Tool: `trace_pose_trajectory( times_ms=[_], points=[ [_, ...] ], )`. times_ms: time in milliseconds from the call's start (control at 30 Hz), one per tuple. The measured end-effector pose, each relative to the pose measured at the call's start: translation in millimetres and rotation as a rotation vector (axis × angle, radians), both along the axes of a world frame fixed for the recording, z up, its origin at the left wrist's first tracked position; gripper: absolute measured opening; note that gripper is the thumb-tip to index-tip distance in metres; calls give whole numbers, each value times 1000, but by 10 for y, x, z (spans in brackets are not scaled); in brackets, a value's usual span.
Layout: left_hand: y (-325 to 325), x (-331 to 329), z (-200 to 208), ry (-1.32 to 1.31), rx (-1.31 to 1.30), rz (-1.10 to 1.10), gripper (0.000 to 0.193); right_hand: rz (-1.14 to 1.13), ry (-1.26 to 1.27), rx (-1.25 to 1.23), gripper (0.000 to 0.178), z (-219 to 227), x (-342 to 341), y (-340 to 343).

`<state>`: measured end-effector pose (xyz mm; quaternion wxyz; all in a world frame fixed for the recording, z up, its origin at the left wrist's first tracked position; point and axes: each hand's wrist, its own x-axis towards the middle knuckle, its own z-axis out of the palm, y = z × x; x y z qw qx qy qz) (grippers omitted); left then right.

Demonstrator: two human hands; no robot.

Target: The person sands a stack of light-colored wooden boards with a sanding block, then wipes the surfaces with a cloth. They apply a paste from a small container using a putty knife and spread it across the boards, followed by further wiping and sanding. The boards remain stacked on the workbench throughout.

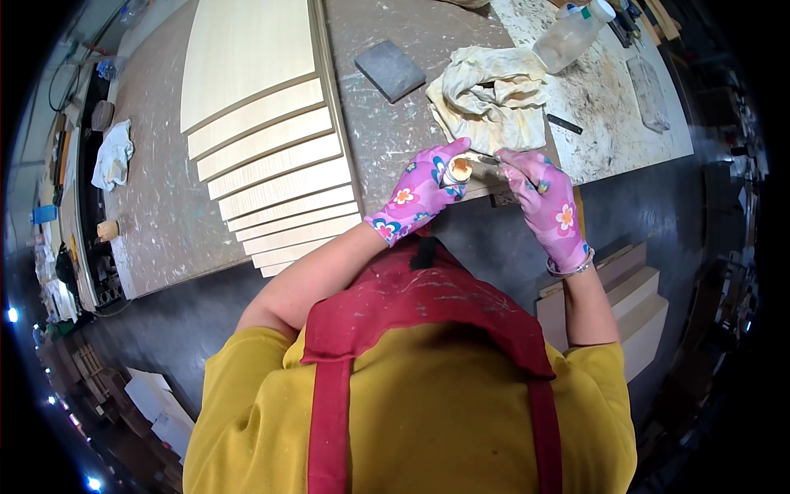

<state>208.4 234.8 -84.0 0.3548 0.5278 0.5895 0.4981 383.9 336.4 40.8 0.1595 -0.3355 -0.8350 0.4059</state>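
My left hand (418, 193), in a pink flowered glove, is closed around a small white container (458, 171) with an orange-brown inside at its open end. My right hand (545, 202), gloved the same way, pinches a thin dark tool (487, 160) whose tip points at the container's mouth; its exact kind is hidden by the fingers. Just beyond both hands lies a crumpled cream cloth (485, 95) on the workbench (362, 107). A short dark strip (564, 124) rests to the right of the cloth.
Overlapping pale wood panels (255, 58) are stacked on the bench's left part. A grey block (390, 71) sits between them and the cloth. At the far right stand a translucent bottle (568, 41) and a clear flat piece (648, 93). More boards (638, 309) lean below, right.
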Motion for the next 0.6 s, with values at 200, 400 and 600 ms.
trace_pose_trajectory(
  times_ms=[200, 400, 600],
  points=[
    [22, -36, 99, 161, -33, -22, 67, 14, 38, 195, 26, 81, 46, 75],
    [84, -65, 175, 198, -81, -78, 61, 243, -97, 346, 30, 149, 88, 176],
    [74, -13, 142, 236, -6, -21, 58, 376, -390, 626, 40, 208, 68, 167]
  ],
)
